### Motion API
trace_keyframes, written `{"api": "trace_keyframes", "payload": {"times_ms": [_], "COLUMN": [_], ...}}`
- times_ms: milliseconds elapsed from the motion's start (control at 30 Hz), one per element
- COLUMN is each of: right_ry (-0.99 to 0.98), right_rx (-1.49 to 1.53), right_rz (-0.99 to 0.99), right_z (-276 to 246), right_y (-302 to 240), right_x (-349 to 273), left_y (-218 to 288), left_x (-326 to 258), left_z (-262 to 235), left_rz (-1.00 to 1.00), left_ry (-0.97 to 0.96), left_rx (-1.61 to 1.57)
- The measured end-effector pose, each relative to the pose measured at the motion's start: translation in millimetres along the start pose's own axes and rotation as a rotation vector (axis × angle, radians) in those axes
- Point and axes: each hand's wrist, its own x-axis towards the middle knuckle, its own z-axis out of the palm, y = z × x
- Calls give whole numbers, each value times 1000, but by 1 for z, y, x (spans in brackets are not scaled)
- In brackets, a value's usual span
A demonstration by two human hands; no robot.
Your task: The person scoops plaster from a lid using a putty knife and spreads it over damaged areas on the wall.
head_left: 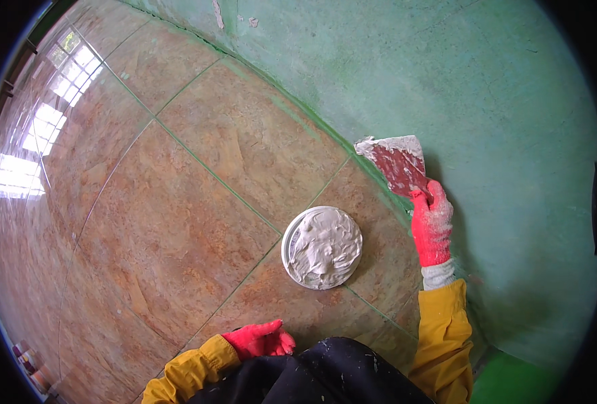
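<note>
My right hand (433,223), in a red-coated work glove with a pale cuff, is closed around a putty knife. The putty knife (401,165) has a wide reddish-brown blade smeared with white paste, thickest along its far edge. It is held at the foot of the green wall, and I cannot tell whether the blade touches it. On the tiles to the left of that hand sits a round white tub lid (284,250) heaped with white putty (327,246). My left hand (261,339), gloved in red too, hangs by my lap with loosely bent fingers and nothing in it.
The green wall (507,121) rises on the right, with patchy paint and small pale marks. Brown stone-look floor tiles (157,229) with green joints spread to the left, reflecting windows. Several small containers (32,367) stand at the lower left edge. Something bright green (517,377) lies lower right.
</note>
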Motion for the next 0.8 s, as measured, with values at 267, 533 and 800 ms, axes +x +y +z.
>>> {"api": "trace_keyframes", "payload": {"times_ms": [267,533,800], "right_ry": [24,25,-86], "right_rx": [-78,-104,-33], "right_rz": [42,-4,-64], "right_z": [-15,0,-15], "right_y": [0,-3,28], "right_x": [-16,1,-27], "left_y": [1,11,11], "left_x": [4,13,31], "left_z": [4,2,21], "left_rz": [5,-31,-33], "left_ry": [-9,26,65], "left_rx": [-23,4,14]}}
